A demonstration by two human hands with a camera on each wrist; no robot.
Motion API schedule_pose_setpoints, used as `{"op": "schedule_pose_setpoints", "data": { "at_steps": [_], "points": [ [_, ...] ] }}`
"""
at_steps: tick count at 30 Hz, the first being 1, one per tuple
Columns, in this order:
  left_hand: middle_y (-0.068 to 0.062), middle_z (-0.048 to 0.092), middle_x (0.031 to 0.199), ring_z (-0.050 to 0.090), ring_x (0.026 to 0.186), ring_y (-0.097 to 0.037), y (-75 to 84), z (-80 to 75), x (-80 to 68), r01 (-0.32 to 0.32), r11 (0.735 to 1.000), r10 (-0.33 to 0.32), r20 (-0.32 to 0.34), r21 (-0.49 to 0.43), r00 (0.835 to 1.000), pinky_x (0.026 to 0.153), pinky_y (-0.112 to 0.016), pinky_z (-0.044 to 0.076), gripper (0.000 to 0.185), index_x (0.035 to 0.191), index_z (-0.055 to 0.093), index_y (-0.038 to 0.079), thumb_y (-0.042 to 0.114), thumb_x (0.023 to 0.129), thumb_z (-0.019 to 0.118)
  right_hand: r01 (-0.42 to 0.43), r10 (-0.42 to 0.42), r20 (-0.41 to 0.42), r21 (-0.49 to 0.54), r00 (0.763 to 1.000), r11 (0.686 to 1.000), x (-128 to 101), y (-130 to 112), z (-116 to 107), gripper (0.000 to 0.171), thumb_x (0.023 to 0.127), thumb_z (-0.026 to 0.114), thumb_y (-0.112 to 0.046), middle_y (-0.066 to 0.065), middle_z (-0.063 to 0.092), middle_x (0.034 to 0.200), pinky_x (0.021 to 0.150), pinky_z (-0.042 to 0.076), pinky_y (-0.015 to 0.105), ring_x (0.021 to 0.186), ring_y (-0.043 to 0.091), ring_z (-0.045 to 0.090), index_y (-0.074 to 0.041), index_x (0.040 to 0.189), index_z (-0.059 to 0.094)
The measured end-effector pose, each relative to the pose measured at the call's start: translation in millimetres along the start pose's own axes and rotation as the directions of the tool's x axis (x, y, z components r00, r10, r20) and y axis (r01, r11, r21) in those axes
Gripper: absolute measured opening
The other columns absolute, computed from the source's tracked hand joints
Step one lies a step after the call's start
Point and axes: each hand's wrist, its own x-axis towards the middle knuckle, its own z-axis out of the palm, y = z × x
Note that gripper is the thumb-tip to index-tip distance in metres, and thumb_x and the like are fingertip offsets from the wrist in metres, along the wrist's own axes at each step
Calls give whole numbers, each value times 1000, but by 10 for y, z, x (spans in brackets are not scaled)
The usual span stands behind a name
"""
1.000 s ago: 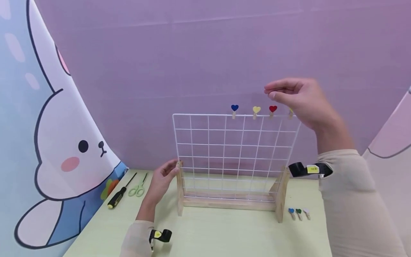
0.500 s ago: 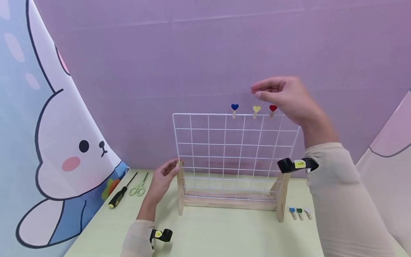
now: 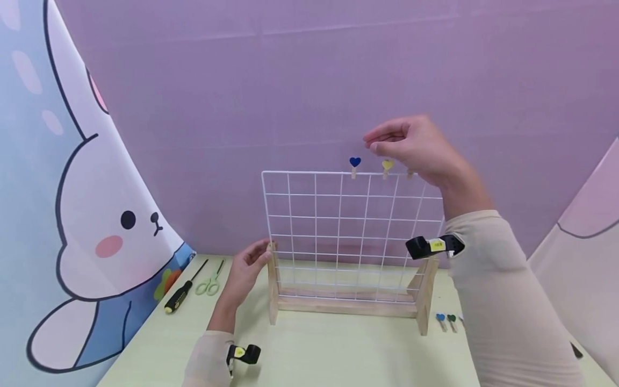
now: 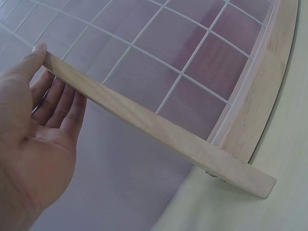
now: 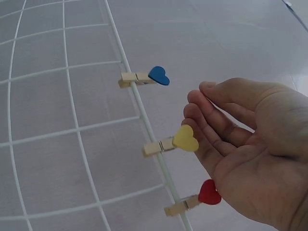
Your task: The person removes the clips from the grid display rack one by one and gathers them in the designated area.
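Observation:
A white wire grid panel (image 3: pixel 314 217) stands upright in a wooden stand (image 3: pixel 345 308). My left hand (image 3: pixel 244 271) holds the top of the stand's left post (image 4: pixel 144 123), thumb on one side and fingers on the other. Heart clothespins grip the panel's top wire: a blue heart clothespin (image 5: pixel 159 76), a yellow heart clothespin (image 5: pixel 186 138) and a red heart clothespin (image 5: pixel 210 193). Just above them hovers my right hand (image 3: pixel 411 148), fingers loosely bent and thumb near the index fingertip, nothing seen between them. In the head view it hides the red heart and the panel's upper right corner.
On the table's right lie a light blue heart clothespin (image 3: pixel 440 318), a green heart clothespin (image 3: pixel 452 318) and a pale one mostly behind the sleeve. A screwdriver (image 3: pixel 179 296) and green scissors (image 3: pixel 208 286) lie at left. Behind the panel hangs a purple backdrop (image 3: pixel 309 80).
My right hand has moved left along the top wire, from over the rightmost clothespin to above the yellow one. My left hand stays on the post.

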Motion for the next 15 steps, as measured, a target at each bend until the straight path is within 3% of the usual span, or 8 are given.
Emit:
{"op": "schedule_pose_setpoints", "data": {
  "at_steps": [4, 10, 15],
  "points": [
    [-6, 73, 129, 68, 113, -2, -24, 0, 3, -3, 1000, 3, -7, 3, 1000, 97, -16, 55, 43, 139, 59, -3, 16, 102, 67, -5, 5, 15, -15, 1000, 1000, 19, -15, 53, 28, 97, 72, -14, -8, 77, 106, 87, 55, 17, 105, 10, 69, -4, 123, 73],
    [-12, 71, 131, 67, 113, -1, -34, 14, 1, 7, 1000, -7, -5, 1, 1000, 98, -16, 55, 43, 139, 59, -3, 17, 102, 67, -13, 14, 23, -30, 1000, 999, 45, 5, 121, 26, 97, 72, -11, -8, 77, 103, 76, 53, 19, 100, 10, 69, -4, 122, 73],
    [-10, 72, 129, 68, 113, -2, -36, 19, 10, 5, 1000, -5, -8, 7, 1000, 97, -16, 55, 43, 138, 59, -3, 17, 102, 67, -22, 24, 37, -52, 999, 998, 69, 21, 157, 28, 98, 70, -12, 0, 78, 110, 84, 54, 20, 103, 11, 70, -3, 125, 72]
  ]
}}
